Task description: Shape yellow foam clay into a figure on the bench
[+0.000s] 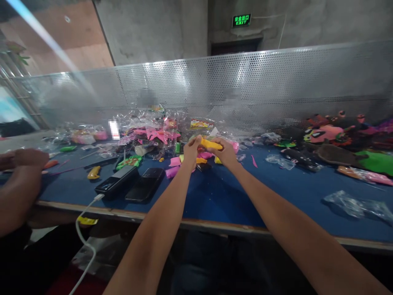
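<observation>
The left hand (192,149) and the right hand (226,151) hold one yellow piece (211,144) between them, above the blue table (227,196). The left fingers are closed on the left end of the piece; the right fingers are closed on its right end. The exact contact of each fingertip is too small to tell. The yellow piece lies lengthwise across the gap between the two hands, its right end slightly lower than its left. Directly below and to the left of the left fingers, pink pieces (173,166) lie in a loose group on the table. Farther left of the fingers and nearer to the body are a black phone (145,185) and, beside it, a power bank (118,180) with a white cable (80,233) plugged in. A curved mustard-coloured piece (93,173) lies left of the power bank. Beyond the fingers, to the left, clear plastic packaging (139,119) and pink star-shaped toys (156,134) form a heap in front of a perforated metal screen (190,82). Well to the right of the right fingers are a crumpled clear bag (353,205) and a pile of soft toys (330,134). A co-worker's hand (29,159) is at far left.
</observation>
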Demonstrator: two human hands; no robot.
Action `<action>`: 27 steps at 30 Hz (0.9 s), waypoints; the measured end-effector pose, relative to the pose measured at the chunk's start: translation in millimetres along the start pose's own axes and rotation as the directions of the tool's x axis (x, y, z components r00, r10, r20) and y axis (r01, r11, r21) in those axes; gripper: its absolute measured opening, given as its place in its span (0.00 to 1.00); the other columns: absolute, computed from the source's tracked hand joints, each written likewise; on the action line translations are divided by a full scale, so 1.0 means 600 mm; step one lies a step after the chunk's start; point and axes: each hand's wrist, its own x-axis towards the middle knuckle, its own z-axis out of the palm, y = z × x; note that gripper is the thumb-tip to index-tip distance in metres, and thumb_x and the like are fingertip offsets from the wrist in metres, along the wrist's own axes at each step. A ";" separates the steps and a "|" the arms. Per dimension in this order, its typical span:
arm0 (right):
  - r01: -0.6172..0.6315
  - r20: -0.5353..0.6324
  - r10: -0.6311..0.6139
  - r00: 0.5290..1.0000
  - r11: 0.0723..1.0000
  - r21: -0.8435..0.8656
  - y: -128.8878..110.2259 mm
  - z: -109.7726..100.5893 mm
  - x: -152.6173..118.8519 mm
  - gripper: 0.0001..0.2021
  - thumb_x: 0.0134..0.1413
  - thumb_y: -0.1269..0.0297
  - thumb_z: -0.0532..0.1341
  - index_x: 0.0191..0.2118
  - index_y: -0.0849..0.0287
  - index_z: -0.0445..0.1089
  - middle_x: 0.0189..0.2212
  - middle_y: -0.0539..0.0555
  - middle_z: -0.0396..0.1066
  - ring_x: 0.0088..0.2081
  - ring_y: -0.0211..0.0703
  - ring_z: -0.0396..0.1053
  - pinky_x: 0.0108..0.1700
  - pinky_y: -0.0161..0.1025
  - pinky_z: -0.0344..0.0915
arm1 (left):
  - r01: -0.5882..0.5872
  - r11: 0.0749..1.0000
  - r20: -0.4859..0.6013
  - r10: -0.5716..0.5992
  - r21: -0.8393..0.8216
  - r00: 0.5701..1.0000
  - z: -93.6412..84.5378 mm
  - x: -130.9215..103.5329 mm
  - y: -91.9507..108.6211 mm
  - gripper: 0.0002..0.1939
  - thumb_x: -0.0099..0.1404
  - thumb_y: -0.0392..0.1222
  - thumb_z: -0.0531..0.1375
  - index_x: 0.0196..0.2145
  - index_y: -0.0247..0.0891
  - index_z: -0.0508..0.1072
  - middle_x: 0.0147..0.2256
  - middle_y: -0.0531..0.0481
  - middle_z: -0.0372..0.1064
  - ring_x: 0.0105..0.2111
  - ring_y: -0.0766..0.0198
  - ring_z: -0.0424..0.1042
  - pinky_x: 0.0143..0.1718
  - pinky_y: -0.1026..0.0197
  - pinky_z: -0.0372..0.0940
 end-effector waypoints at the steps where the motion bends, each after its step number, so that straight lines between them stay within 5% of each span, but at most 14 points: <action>1: 0.012 -0.003 -0.012 1.000 1.000 -0.024 0.000 0.000 -0.001 0.16 0.40 0.55 0.72 0.37 0.54 0.75 0.38 0.52 0.76 0.40 0.48 0.71 0.44 0.43 0.68 | 0.006 1.000 -0.010 -0.006 0.007 1.000 0.000 0.001 0.000 0.19 0.56 0.55 0.69 0.36 0.37 0.77 0.31 0.51 0.75 0.27 0.69 0.71 0.30 0.65 0.67; 8: 0.029 0.006 -0.029 1.000 0.997 -0.071 0.003 -0.002 -0.002 0.15 0.41 0.56 0.71 0.37 0.54 0.76 0.39 0.53 0.77 0.42 0.50 0.72 0.47 0.45 0.69 | 0.006 0.998 -0.089 0.000 0.061 0.996 -0.003 0.007 -0.003 0.18 0.62 0.55 0.64 0.35 0.35 0.79 0.27 0.51 0.74 0.25 0.68 0.70 0.30 0.64 0.67; 12: 0.008 -0.004 -0.008 1.000 0.999 -0.035 0.003 -0.001 -0.001 0.15 0.41 0.55 0.71 0.37 0.54 0.76 0.39 0.53 0.77 0.42 0.50 0.72 0.46 0.45 0.70 | 0.013 1.000 -0.066 -0.013 0.002 0.998 -0.004 0.002 0.003 0.18 0.64 0.53 0.62 0.44 0.37 0.79 0.33 0.49 0.77 0.25 0.69 0.71 0.29 0.64 0.69; 20: -0.121 0.040 0.116 0.992 0.981 0.153 0.012 -0.005 0.005 0.19 0.37 0.55 0.73 0.39 0.56 0.76 0.37 0.51 0.77 0.37 0.43 0.73 0.39 0.39 0.70 | 0.029 0.997 -0.097 -0.036 -0.076 0.995 -0.006 0.002 0.016 0.16 0.57 0.44 0.69 0.42 0.35 0.79 0.32 0.50 0.76 0.26 0.70 0.71 0.35 0.62 0.72; 27: -0.301 0.033 0.316 0.948 0.860 0.411 0.012 0.000 0.004 0.24 0.37 0.48 0.74 0.40 0.57 0.74 0.29 0.50 0.77 0.27 0.38 0.72 0.31 0.36 0.68 | 0.062 0.981 0.058 -0.052 -0.185 0.997 0.002 -0.009 0.026 0.21 0.55 0.39 0.71 0.48 0.40 0.79 0.42 0.48 0.78 0.31 0.68 0.75 0.38 0.61 0.72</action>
